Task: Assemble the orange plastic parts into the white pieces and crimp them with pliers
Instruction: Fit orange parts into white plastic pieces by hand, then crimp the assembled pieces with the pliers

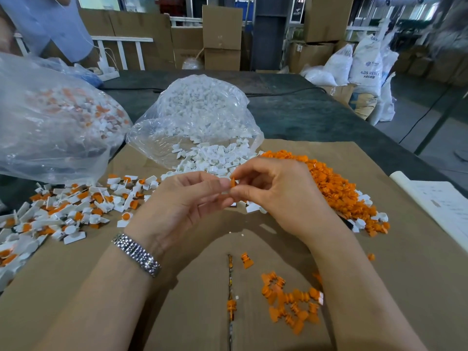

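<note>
My left hand (187,198) and my right hand (276,188) meet above the cardboard at the centre. Between their fingertips sits a small orange part (232,182) pressed against a white piece (226,191), which is mostly hidden by the fingers. The left hand pinches the white piece and the right hand pinches the orange part. A heap of loose orange parts (329,181) lies just right of my right hand. Loose white pieces (215,158) spill from an open clear bag (202,115) behind the hands. No pliers show.
Assembled white-and-orange pieces (65,211) are scattered at the left, below a second clear bag (50,117) holding more. Several orange parts (291,300) lie near the front between my forearms. A paper sheet (440,206) lies at the right edge. Another person (45,24) stands at the far left.
</note>
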The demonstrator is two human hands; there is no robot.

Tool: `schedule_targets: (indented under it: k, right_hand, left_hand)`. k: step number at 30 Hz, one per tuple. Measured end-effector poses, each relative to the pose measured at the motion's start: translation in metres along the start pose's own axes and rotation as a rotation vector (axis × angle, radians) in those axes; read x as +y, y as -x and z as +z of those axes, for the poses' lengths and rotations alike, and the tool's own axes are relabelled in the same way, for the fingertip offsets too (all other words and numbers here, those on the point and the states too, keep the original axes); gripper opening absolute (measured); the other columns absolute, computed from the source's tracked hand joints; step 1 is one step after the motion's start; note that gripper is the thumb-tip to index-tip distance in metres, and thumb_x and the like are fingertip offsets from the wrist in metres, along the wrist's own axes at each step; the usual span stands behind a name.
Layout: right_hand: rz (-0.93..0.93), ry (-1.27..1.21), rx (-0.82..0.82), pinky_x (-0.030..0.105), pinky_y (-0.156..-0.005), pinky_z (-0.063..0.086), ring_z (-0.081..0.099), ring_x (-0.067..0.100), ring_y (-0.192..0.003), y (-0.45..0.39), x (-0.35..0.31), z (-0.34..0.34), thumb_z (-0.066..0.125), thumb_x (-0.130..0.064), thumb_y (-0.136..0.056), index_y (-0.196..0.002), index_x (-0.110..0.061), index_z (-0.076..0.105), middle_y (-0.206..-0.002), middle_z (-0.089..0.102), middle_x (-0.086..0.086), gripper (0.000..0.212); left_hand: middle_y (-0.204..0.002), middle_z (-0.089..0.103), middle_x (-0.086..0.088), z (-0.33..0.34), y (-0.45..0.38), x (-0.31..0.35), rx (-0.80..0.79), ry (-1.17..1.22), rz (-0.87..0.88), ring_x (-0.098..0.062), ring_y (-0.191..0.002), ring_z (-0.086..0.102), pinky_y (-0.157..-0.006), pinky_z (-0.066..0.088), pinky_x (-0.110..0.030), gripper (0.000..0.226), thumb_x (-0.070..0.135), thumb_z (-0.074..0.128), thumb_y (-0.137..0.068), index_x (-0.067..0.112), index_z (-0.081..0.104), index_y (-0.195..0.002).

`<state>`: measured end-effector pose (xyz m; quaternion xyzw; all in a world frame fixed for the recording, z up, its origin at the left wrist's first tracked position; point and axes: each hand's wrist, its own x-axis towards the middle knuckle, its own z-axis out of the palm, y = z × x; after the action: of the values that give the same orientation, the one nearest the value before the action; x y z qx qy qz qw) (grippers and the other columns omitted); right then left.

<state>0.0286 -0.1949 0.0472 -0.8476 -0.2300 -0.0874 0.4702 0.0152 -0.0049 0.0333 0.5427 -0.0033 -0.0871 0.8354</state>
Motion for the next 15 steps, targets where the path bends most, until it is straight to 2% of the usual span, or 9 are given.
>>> schedule_targets:
  k: [5,8,10,12,14,15]
  right_hand:
    - [-0.037,0.074,-0.025,0.028,-0.075,0.058,0.069,0.009,-0.078,0.000,-0.003,0.003,0.083,-0.020,-0.083,-0.101,-0.018,0.077,-0.083,0.071,-0.007,0.019]
    - [0.028,-0.034,-0.042,0.023,-0.077,0.058,0.070,0.007,-0.081,0.000,-0.006,-0.003,0.084,-0.030,-0.080,-0.105,-0.025,0.075,-0.085,0.072,-0.009,0.027]
    - [0.125,-0.056,0.047,0.022,-0.077,0.058,0.070,0.004,-0.084,-0.001,-0.001,-0.012,0.080,-0.046,-0.080,-0.105,-0.032,0.073,-0.089,0.071,-0.012,0.029]
    - [0.266,0.267,0.117,0.025,-0.073,0.055,0.064,0.003,-0.088,-0.003,0.011,-0.022,0.070,-0.060,-0.084,-0.109,-0.030,0.068,-0.094,0.067,-0.014,0.040]
    - [0.468,0.614,0.004,0.033,-0.073,0.045,0.056,0.015,-0.094,-0.002,0.021,-0.027,0.068,-0.065,-0.083,-0.114,-0.018,0.060,-0.101,0.059,-0.004,0.057]
    - [0.559,0.711,-0.074,0.037,-0.076,0.045,0.054,0.021,-0.100,-0.001,0.024,-0.028,0.071,-0.066,-0.080,-0.117,-0.013,0.057,-0.106,0.056,0.002,0.066]
  left_hand:
    - [-0.073,0.070,-0.015,0.000,0.000,-0.003,0.048,-0.034,0.017,-0.024,-0.073,0.073,-0.068,0.061,-0.024,0.017,-0.001,0.075,-0.072,-0.008,0.063,-0.082]
    - [-0.082,0.075,-0.017,-0.002,-0.001,-0.001,0.052,-0.015,0.015,-0.023,-0.075,0.075,-0.066,0.060,-0.023,0.009,0.002,0.076,-0.070,-0.003,0.071,-0.075]
    - [-0.094,0.077,-0.019,-0.005,-0.002,0.001,0.061,0.012,0.016,-0.025,-0.083,0.077,-0.065,0.060,-0.022,0.003,0.005,0.079,-0.069,0.005,0.077,-0.071]
    - [-0.098,0.077,-0.017,-0.008,-0.003,0.001,0.084,0.028,0.030,-0.024,-0.088,0.077,-0.063,0.059,-0.022,0.005,0.009,0.082,-0.067,0.010,0.079,-0.071]
    - [-0.098,0.078,-0.013,-0.012,-0.005,0.001,0.104,0.038,0.041,-0.022,-0.086,0.076,-0.060,0.058,-0.022,0.013,0.013,0.086,-0.062,0.011,0.081,-0.073]
    - [-0.099,0.078,-0.012,-0.013,-0.006,0.001,0.108,0.040,0.045,-0.021,-0.083,0.076,-0.058,0.057,-0.022,0.017,0.015,0.088,-0.060,0.012,0.081,-0.075]
